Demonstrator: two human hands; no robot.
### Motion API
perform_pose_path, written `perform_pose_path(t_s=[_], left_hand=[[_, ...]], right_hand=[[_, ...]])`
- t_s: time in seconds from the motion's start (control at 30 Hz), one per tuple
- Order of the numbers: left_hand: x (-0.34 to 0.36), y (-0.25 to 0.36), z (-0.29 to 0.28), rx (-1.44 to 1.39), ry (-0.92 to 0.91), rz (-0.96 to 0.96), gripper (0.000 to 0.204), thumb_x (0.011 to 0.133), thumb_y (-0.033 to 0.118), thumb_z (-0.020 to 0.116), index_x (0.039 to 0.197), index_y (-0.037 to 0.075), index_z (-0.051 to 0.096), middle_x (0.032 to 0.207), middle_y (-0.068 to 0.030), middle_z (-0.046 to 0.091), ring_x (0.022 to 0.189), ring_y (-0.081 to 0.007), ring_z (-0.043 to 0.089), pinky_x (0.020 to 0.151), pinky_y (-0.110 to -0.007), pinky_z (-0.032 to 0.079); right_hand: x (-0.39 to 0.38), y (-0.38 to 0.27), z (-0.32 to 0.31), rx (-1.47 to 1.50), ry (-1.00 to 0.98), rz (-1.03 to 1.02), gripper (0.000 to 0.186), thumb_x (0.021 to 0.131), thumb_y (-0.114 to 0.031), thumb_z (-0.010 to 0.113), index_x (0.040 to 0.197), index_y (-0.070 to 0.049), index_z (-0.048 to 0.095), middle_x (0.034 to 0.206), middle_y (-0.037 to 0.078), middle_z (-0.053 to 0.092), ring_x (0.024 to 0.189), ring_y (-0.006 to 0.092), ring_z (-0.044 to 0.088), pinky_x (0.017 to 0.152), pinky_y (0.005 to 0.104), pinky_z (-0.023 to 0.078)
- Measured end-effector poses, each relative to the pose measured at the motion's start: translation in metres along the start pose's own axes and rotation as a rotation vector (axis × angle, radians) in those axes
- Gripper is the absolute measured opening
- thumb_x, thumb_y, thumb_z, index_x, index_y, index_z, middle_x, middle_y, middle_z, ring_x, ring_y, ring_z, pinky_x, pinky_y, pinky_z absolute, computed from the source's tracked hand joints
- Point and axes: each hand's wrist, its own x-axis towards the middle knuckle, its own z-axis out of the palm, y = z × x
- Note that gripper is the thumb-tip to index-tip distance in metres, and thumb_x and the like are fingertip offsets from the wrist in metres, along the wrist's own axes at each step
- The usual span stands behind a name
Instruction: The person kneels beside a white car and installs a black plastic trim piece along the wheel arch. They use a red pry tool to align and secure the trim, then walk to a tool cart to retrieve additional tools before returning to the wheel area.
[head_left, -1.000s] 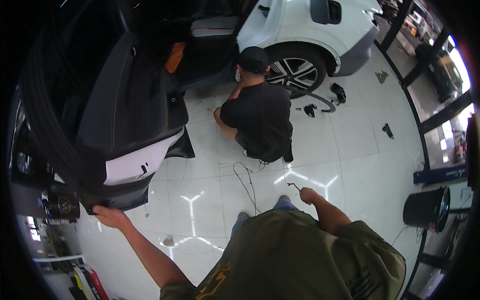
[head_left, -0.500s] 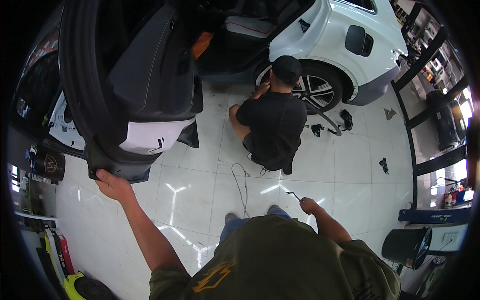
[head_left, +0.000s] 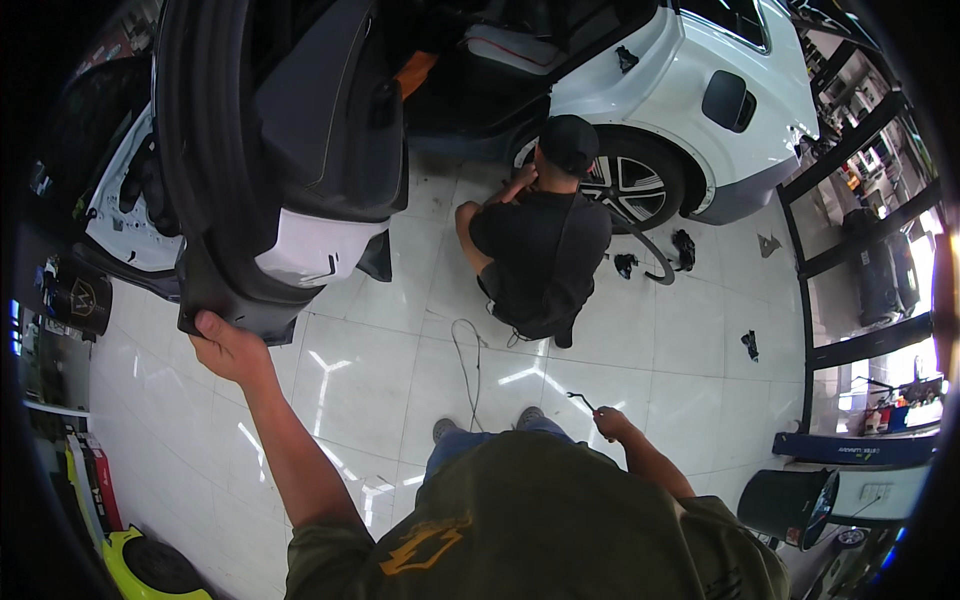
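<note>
My left hand (head_left: 232, 352) grips the near lower corner of an open car door (head_left: 222, 225), thumb on top and fingers tucked under, out of sight. The door's inner side carries a black padded panel (head_left: 325, 110) with light stitching and a pale lower section (head_left: 315, 247). In my right hand (head_left: 610, 424), held low at my right side, is a thin dark pry tool (head_left: 580, 399) with a hooked or forked tip. The hand is closed around its handle.
Ahead, a person in black (head_left: 540, 240) crouches beside the white car's rear wheel (head_left: 635, 180). A curved grey hose (head_left: 660, 265), small black parts (head_left: 683, 250) and a thin cable (head_left: 478, 370) lie on the tiled floor. A black bin (head_left: 785, 505) stands at right, a dark bucket (head_left: 85, 300) at left.
The view has shifted a little, and more white metal shows behind the door at left. Both hands keep their grips; the crouching person stays in place.
</note>
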Motion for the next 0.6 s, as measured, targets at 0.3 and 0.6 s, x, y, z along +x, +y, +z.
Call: perform_pose_path(t_s=[0.3, 0.6], left_hand=[[0.002, -0.003, -0.004, 0.042, -0.041, 0.035, 0.068, 0.094, 0.056, 0.035, 0.114, -0.007, 0.053, 0.104, -0.0197, 0.061, 0.092, -0.0281, 0.061, 0.075, -0.034, 0.049], [0.004, 0.000, -0.002, -0.009, -0.014, 0.154, 0.058, 0.098, 0.046, 0.036, 0.101, -0.008, 0.057, 0.088, -0.0196, 0.064, 0.077, -0.0302, 0.063, 0.065, -0.034, 0.048]], right_hand=[[-0.009, -0.011, 0.005, -0.035, -0.010, -0.032, 0.040, 0.095, -0.030, 0.036, 0.096, 0.004, 0.056, 0.071, 0.019, 0.063, 0.055, 0.0287, 0.063, 0.056, 0.0401, 0.052], [-0.018, -0.016, 0.009, -0.055, -0.039, 0.008, 0.043, 0.096, -0.031, 0.033, 0.095, 0.004, 0.056, 0.076, 0.020, 0.064, 0.056, 0.0304, 0.065, 0.056, 0.0405, 0.053]])
